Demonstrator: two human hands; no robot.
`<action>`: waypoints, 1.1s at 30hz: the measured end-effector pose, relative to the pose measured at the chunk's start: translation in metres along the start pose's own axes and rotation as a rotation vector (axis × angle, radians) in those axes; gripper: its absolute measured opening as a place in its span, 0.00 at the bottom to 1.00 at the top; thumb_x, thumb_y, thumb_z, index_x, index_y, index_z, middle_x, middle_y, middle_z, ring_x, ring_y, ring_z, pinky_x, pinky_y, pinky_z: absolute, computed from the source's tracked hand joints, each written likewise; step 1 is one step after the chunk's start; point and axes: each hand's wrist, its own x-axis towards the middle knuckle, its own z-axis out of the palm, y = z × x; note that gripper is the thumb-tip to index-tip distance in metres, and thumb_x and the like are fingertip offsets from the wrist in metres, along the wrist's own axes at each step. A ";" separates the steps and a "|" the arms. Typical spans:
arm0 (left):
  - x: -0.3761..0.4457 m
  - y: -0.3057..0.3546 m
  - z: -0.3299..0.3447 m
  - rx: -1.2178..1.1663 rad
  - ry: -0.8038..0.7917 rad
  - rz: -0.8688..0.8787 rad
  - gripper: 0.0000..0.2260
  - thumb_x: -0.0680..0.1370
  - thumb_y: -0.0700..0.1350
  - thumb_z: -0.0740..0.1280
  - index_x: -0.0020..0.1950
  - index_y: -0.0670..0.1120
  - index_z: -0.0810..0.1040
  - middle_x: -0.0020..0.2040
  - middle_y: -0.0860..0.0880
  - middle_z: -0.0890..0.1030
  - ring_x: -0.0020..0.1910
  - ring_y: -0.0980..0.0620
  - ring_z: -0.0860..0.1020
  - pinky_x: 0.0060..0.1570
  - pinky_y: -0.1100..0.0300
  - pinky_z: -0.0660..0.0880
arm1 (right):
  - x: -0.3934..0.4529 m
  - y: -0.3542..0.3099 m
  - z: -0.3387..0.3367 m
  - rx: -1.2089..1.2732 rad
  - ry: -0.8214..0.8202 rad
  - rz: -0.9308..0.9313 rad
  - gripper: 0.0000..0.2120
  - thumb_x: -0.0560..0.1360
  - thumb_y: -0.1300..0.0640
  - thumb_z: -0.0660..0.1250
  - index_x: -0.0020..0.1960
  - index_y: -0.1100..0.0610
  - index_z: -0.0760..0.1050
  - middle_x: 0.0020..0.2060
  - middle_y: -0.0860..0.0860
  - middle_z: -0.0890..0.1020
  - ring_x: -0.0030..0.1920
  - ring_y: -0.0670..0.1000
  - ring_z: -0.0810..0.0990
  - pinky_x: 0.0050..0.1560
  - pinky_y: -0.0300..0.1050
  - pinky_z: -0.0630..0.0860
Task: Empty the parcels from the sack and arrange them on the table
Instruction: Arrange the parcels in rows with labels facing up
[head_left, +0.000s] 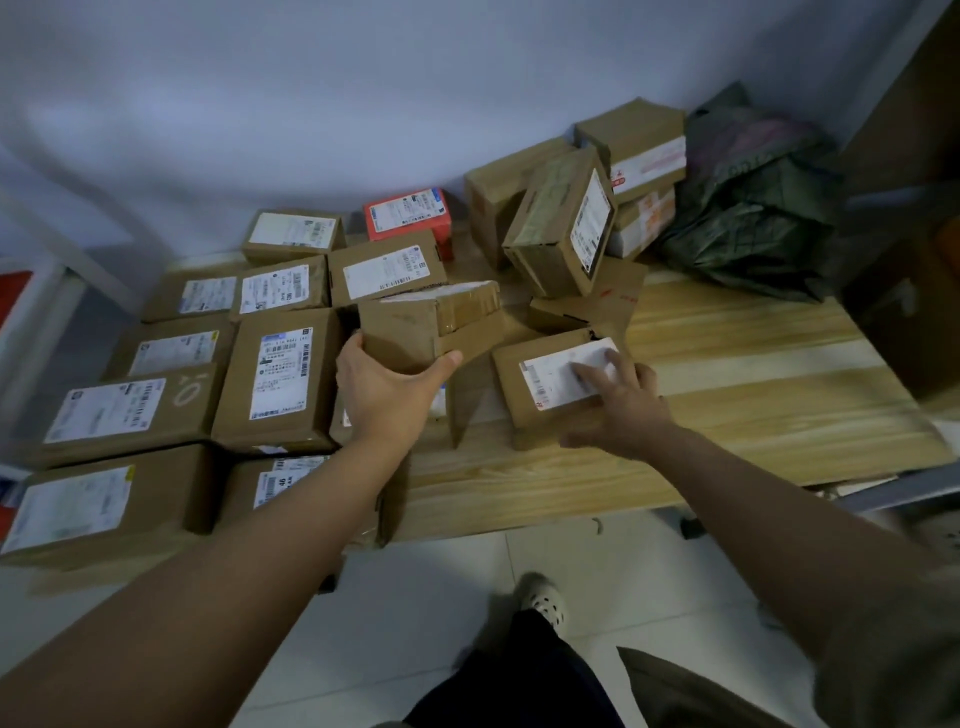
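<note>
Your left hand (387, 387) is clamped around a taped box (431, 325), held above the wooden table (727, 364). Your right hand (623, 402) lies flat, fingers spread, on a labelled box (556, 382). The green sack (753, 208) lies far right.

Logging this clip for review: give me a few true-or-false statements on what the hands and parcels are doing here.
1. The left hand grips a brown parcel. True.
2. The right hand hangs clear of every parcel. False: it rests on a labelled parcel.
3. The red parcel sits at the table's near edge. False: it is at the back, near the wall.
4. The dark green sack lies at the table's far right. True.
</note>
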 end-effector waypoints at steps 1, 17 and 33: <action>0.004 0.003 0.005 -0.005 -0.029 0.023 0.56 0.56 0.66 0.79 0.77 0.49 0.59 0.72 0.50 0.68 0.72 0.49 0.67 0.70 0.46 0.69 | -0.007 0.001 0.004 0.003 0.008 -0.014 0.46 0.66 0.36 0.75 0.77 0.38 0.55 0.78 0.48 0.48 0.76 0.61 0.49 0.73 0.65 0.61; 0.044 0.028 0.072 0.574 -0.287 0.249 0.40 0.77 0.45 0.70 0.81 0.46 0.48 0.80 0.42 0.55 0.78 0.39 0.58 0.76 0.42 0.57 | 0.011 0.011 -0.005 0.559 0.125 0.298 0.35 0.76 0.52 0.70 0.78 0.55 0.57 0.69 0.59 0.71 0.64 0.61 0.74 0.61 0.57 0.77; 0.003 0.018 0.073 0.777 -0.917 0.417 0.33 0.74 0.54 0.74 0.74 0.46 0.68 0.69 0.45 0.74 0.65 0.45 0.74 0.63 0.48 0.74 | -0.031 -0.002 0.011 0.844 -0.044 0.402 0.32 0.73 0.61 0.73 0.74 0.53 0.64 0.61 0.58 0.76 0.56 0.60 0.79 0.40 0.54 0.84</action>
